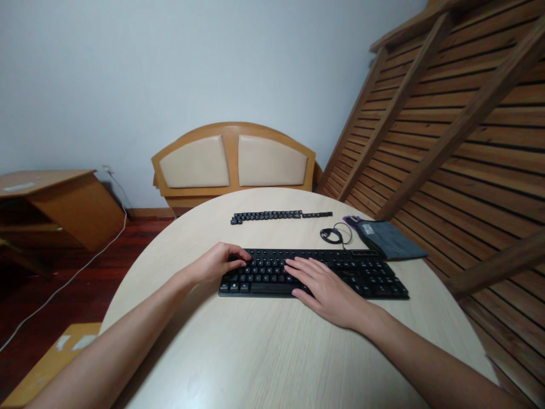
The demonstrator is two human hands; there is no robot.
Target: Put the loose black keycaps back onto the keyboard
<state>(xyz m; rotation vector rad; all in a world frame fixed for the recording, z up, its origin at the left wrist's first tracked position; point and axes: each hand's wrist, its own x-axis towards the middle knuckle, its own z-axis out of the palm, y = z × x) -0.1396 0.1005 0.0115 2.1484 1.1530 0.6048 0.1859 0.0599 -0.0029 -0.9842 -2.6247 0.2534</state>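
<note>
A black keyboard lies on the round pale table in front of me. My left hand is over its upper left corner, thumb and fingertips drawn together at the keys. Whatever is between those fingertips is too small to make out. Across the right middle of the keyboard rests my right hand, fingers stretched out over the keys. Several small black keycaps stand in rows on the table behind the keyboard. The keyboard's upper rows show small pale marks where caps seem to be off.
A coiled black cable and a dark grey pouch with a purple edge lie behind the keyboard's right end. The round table borders a headboard at the back and a slatted wooden frame at right.
</note>
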